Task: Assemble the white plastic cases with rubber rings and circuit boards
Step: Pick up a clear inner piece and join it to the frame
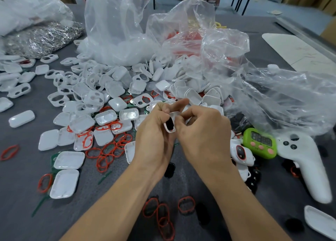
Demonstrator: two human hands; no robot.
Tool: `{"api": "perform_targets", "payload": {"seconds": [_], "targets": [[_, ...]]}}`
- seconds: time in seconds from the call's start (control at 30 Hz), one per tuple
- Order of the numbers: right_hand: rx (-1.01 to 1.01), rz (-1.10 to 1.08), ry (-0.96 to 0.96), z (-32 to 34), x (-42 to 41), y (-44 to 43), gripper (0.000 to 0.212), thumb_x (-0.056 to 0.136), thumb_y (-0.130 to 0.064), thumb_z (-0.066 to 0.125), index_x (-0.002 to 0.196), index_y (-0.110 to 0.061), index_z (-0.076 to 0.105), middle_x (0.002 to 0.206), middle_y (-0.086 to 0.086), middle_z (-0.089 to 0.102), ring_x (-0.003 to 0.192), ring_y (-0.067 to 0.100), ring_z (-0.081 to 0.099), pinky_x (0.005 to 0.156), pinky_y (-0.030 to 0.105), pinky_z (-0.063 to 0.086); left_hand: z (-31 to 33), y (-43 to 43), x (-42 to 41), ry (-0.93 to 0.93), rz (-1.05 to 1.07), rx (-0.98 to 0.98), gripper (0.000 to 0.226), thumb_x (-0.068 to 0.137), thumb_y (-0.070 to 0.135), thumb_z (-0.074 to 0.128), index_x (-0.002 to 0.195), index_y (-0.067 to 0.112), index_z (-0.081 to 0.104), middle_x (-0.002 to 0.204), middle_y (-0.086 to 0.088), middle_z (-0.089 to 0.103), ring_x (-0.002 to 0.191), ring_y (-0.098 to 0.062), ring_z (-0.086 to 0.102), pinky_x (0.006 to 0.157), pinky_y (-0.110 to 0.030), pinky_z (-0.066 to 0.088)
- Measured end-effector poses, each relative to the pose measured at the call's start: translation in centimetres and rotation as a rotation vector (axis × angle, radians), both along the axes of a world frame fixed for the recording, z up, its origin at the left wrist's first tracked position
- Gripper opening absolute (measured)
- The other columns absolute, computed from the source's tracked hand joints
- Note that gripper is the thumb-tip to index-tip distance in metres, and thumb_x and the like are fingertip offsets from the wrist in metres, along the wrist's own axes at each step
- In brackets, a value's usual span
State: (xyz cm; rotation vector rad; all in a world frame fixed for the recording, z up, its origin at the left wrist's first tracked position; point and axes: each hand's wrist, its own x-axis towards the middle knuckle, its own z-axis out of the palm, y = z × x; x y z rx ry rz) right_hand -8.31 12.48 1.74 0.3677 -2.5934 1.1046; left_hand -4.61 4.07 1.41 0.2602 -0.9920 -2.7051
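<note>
Both hands meet above the middle of the grey table [21,204]. My left hand [154,137] grips a small white plastic case [171,124] with a black insert showing in it. My right hand [203,131] pinches the same case from the right, its index finger stretched out over the top. Many white case halves [101,88] lie heaped behind the hands. Red rubber rings [109,151] are scattered to the left, and more red rings [160,213] lie between my forearms. Green circuit boards [54,157] peek out under some cases.
Crumpled clear plastic bags [227,55] rise behind and to the right. A bag of metal clips [43,39] sits far left. A green timer [260,143], a white controller [307,164], an assembled case with a red ring [241,152] and black rubber pieces [252,182] lie at right.
</note>
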Motion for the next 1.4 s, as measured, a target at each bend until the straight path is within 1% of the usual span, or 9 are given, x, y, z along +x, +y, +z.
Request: {"api": "perform_targets", "payload": {"seconds": [0.23,0.47,0.6,0.8,0.9,1.0,1.1,1.2,1.4], "targets": [[-0.166,-0.064,-0.005,-0.2,0.6,-0.3,0.018,0.08,-0.041,0.082,0.072,-0.026,0.074,0.062,-0.013,0.069,0.063,0.014,0.067,0.065,0.033,0.053,-0.1,0.2,0.2,0.045,-0.011,-0.023,0.026,0.081,-0.007,0.029,0.075,0.014,0.042,0.126,-0.024,0.068,0.105,-0.033,0.065,0.084,-0.035,0.059],[-0.381,-0.085,-0.06,-0.8,0.7,-0.3,0.024,0.073,-0.036,0.089,0.067,-0.026,0.068,0.056,-0.016,0.064,0.055,0.003,0.061,0.052,0.01,0.04,0.1,0.1,0.3,0.02,-0.008,-0.013,0.027,0.084,-0.008,0.027,0.078,0.015,0.038,0.123,-0.018,0.07,0.11,-0.031,0.062,0.083,-0.032,0.058],[-0.492,-0.01,-0.199,-1.3,0.0,-0.3,0.021,0.075,-0.033,0.085,0.074,-0.026,0.065,0.067,-0.014,0.068,0.058,0.005,0.06,0.055,0.014,0.043,0.2,0.0,0.4,0.021,0.003,-0.009,0.026,0.082,-0.007,0.027,0.077,0.015,0.038,0.129,-0.021,0.068,0.115,-0.033,0.06,0.103,-0.042,0.05],[-0.612,0.173,-0.474,-1.8,-0.6,-0.4,0.013,0.076,-0.039,0.071,0.078,-0.026,0.068,0.061,-0.006,0.064,0.055,0.014,0.055,0.057,0.037,0.048,0.3,-0.3,0.6,0.042,0.012,-0.105,0.026,0.077,-0.006,0.028,0.078,0.018,0.037,0.122,-0.015,0.073,0.104,-0.029,0.064,0.076,-0.034,0.052],[-0.731,0.214,-0.553,-1.5,-0.7,-0.2,0.012,0.077,-0.034,0.072,0.071,-0.024,0.068,0.055,0.002,0.059,0.045,0.016,0.051,0.046,0.026,0.041,0.3,-0.6,0.5,0.041,-0.013,-0.155,0.022,0.072,-0.002,0.033,0.078,0.018,0.039,0.124,-0.011,0.072,0.093,-0.031,0.059,0.055,-0.032,0.043],[-0.753,0.204,-0.536,-1.1,-0.9,0.0,0.014,0.076,-0.031,0.074,0.069,-0.021,0.068,0.052,0.005,0.06,0.043,0.017,0.05,0.046,0.026,0.039,-0.1,-1.1,0.3,-0.005,0.015,-0.266,0.032,0.063,-0.001,0.042,0.087,0.016,0.058,0.119,-0.009,0.074,0.086,-0.025,0.066,0.053,-0.029,0.05],[-0.599,0.113,-0.366,-1.3,-1.2,0.4,0.012,0.079,-0.032,0.073,0.071,-0.023,0.069,0.056,-0.003,0.066,0.051,0.017,0.06,0.055,0.031,0.046,-0.8,-1.5,0.0,-0.15,0.107,-0.573,0.045,0.066,0.002,0.052,0.096,0.021,0.078,0.088,-0.02,0.07,0.079,-0.024,0.061,0.07,-0.044,0.059],[-0.525,0.086,-0.287,-1.5,-1.4,0.7,0.014,0.082,-0.027,0.074,0.07,-0.025,0.068,0.057,-0.007,0.066,0.051,0.012,0.06,0.055,0.026,0.045,-0.8,-1.6,0.0,-0.195,0.091,-0.732,0.039,0.077,0.004,0.065,0.102,0.028,0.081,0.09,-0.031,0.069,0.078,-0.028,0.061,0.087,-0.068,0.052],[-0.485,0.111,-0.346,-1.8,-1.6,0.8,0.015,0.084,-0.024,0.076,0.071,-0.024,0.069,0.056,-0.005,0.064,0.053,0.014,0.058,0.057,0.03,0.045,-1.2,-2.2,-0.3,-0.261,0.087,-0.694,0.041,0.085,-0.01,0.069,0.093,0.027,0.084,0.085,-0.016,0.078,0.074,-0.015,0.072,0.066,-0.021,0.057]]}}
